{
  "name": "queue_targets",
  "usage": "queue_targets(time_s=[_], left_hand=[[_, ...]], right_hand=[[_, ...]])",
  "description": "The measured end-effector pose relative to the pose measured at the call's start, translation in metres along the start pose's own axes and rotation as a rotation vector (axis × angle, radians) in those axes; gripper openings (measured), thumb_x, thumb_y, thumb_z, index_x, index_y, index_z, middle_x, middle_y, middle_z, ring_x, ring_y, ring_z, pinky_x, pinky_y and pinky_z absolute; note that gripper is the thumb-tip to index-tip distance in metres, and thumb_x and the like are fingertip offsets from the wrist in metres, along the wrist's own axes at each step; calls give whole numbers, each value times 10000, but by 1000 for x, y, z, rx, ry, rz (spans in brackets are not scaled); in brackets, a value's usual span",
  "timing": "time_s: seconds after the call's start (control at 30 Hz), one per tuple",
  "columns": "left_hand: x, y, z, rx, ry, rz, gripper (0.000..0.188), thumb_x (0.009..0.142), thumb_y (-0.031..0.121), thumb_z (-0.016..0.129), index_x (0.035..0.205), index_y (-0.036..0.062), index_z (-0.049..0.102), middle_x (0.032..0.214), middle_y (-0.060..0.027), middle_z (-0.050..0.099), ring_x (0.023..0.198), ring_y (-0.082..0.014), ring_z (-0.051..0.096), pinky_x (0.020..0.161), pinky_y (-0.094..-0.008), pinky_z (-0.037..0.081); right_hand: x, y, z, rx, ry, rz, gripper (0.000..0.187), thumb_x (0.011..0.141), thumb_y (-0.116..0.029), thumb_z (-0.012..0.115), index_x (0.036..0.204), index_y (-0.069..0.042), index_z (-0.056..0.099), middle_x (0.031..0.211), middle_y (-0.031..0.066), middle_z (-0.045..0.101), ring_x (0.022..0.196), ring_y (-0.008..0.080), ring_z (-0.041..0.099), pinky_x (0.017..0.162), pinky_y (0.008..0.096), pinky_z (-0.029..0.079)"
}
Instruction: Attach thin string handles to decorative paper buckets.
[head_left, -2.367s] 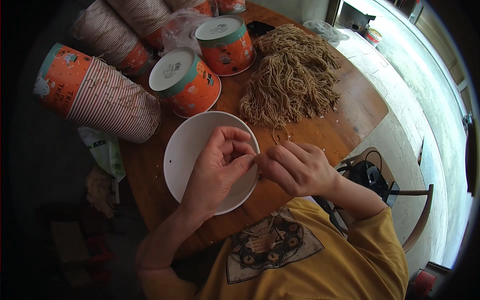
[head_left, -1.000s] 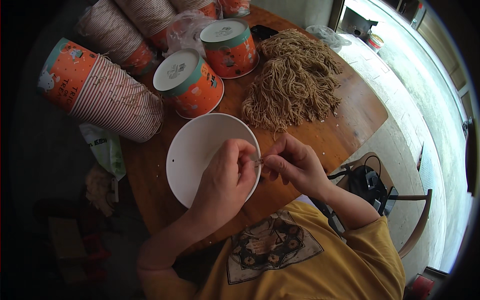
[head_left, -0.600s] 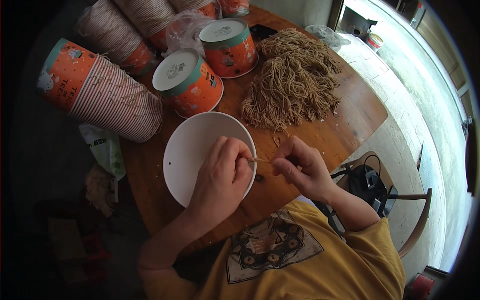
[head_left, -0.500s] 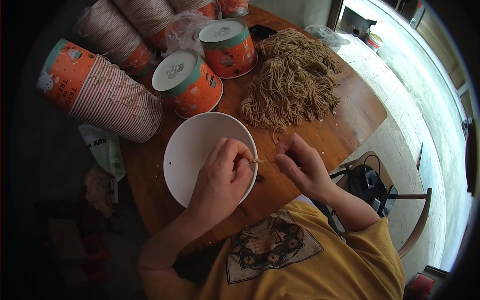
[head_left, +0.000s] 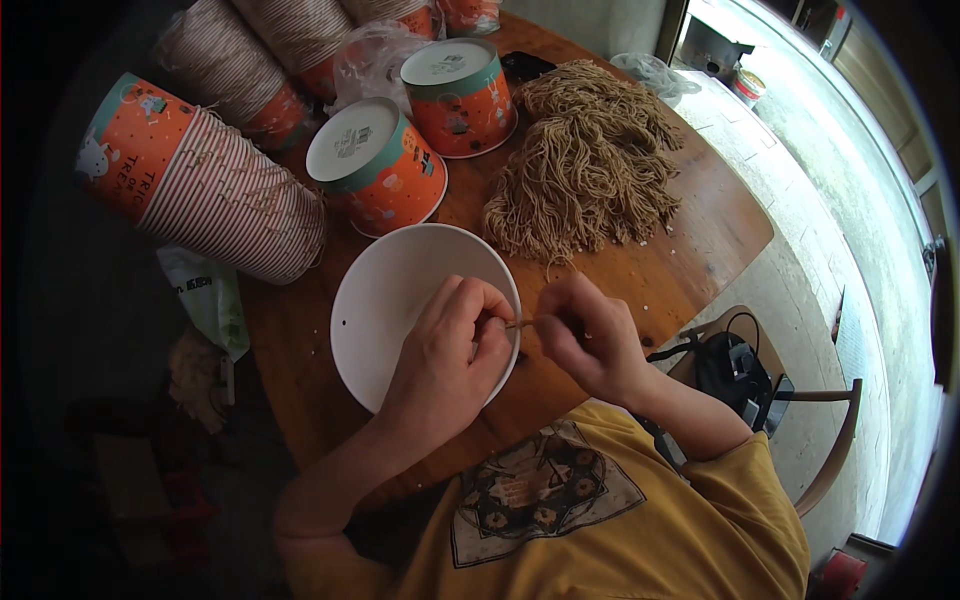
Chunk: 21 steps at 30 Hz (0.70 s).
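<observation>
A white-lined paper bucket (head_left: 390, 280) lies with its open mouth facing me, a small dark hole visible in its left wall. My left hand (head_left: 445, 350) reaches over the mouth, thumb and fingers pinched on a thin tan cord (head_left: 519, 323) at the right rim. Just outside that rim, my right hand (head_left: 592, 340) is closed on the same cord, slightly blurred. Only a short stretch of cord shows between the hands. Whether it passes through the bucket wall is hidden by my fingers.
Beyond my right hand lies a heap of tan cords (head_left: 590, 165) on the wooden table (head_left: 725, 235). Two orange-and-teal buckets (head_left: 400, 185) stand upside down behind the white one. Nested bucket stacks (head_left: 240, 200) lie at the left. A chair (head_left: 840, 450) with a black bag (head_left: 730, 365) is at the right.
My right hand has moved left, closer to the left hand, and the exposed cord between them is shorter. The left hand and the bucket have shifted very slightly right.
</observation>
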<state>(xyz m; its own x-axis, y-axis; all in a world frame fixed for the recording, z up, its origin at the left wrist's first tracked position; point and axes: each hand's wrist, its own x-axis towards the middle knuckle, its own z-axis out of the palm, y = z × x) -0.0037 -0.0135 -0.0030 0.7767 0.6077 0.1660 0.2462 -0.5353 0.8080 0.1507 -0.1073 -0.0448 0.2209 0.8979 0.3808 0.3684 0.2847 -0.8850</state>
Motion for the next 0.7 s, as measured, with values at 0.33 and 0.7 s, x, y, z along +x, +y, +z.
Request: queue_targets(time_s=[0.33,0.7], left_hand=[[3,-2,-2,115,-20,39,73,862,11,527,930,10,500,874,-118,550,780,-269,583,650,-363,477],[-26,16,-15,333,-158,42,214,834,169,661,875,32,503,826,-121,595,779,-310,610,644,-401,483]], right_hand=[[-6,1,-2,579,-45,292,98,962,-130,475,915,-50,444,761,-28,508,674,34,459,598,203,398],[-2,-30,-24,541,-114,181,149,957,-110,517,1064,-20,465,861,14,570,737,50,554,661,205,453]])
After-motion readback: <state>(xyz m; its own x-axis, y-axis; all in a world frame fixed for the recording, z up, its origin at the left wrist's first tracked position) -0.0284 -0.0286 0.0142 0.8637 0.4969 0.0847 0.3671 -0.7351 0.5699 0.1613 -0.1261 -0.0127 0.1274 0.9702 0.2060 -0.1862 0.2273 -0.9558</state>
